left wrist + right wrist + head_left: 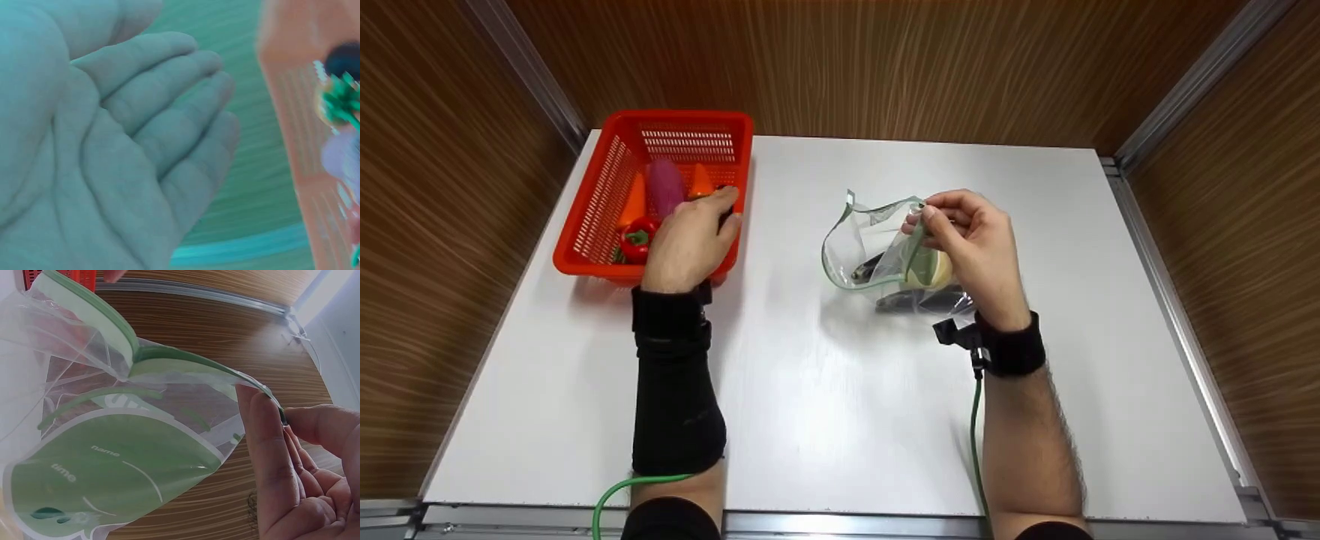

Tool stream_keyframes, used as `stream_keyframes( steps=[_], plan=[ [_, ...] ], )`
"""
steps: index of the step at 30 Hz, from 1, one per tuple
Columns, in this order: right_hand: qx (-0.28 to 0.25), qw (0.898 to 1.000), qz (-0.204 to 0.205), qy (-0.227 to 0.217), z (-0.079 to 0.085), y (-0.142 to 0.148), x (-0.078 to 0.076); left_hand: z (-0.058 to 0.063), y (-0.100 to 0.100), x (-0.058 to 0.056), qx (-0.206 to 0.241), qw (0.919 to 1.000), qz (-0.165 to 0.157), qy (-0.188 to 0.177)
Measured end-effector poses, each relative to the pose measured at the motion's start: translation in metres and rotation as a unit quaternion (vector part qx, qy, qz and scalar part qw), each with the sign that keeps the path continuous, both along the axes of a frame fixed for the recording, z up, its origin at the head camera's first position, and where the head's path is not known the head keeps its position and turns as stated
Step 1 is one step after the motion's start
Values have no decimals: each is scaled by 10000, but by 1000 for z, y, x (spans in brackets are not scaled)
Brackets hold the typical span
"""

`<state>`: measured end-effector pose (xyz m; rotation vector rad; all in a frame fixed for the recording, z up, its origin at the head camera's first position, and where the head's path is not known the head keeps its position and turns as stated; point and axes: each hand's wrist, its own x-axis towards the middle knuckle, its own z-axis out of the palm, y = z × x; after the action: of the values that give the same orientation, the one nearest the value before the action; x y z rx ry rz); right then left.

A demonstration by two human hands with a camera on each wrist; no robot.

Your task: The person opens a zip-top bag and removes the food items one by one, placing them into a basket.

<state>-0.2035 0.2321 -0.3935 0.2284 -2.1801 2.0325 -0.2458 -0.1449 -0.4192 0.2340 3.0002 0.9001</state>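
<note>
My left hand [690, 236] is over the red plastic basket [679, 116], and the left wrist view shows its palm bare with the fingers nearly straight. Close around it lie a purple eggplant [665, 184], a red bell pepper [636, 238] and an orange carrot-like piece [634, 204]. A dark thing shows between its thumb and forefinger in the head view. My right hand [979, 236] pinches the rim of a clear zip bag [112, 461] with a green print, its mouth spread wide. Inside the bag are dark elongated vegetables [900, 301] and a pale yellow rounded one [940, 270].
The white table [810, 420] is enclosed by wood-grain panels [840, 67] at the back and both sides. Another orange vegetable [701, 180] lies in the basket's far part. A green cable [976, 435] runs from the right wrist strap toward the front edge.
</note>
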Motion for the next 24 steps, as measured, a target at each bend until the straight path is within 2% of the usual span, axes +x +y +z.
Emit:
stream_keyframes(
  steps=[6, 13, 18, 24],
  plan=[
    [4, 10000, 0, 7, -1, 0, 0, 14, 25, 12, 170, 9967, -598, 528],
    [3, 10000, -1, -6, 0, 0, 0, 25, 52, 27, 161, 9804, -1473, 1295],
    [16, 10000, -16, -39, 0, 0, 0, 25, 68, 32, 145, 9725, -1847, 1410],
    [-44, 10000, -2, -25, 1, -2, 1, 21, 86, 33, 242, 9650, -2288, 1259]
  ],
)
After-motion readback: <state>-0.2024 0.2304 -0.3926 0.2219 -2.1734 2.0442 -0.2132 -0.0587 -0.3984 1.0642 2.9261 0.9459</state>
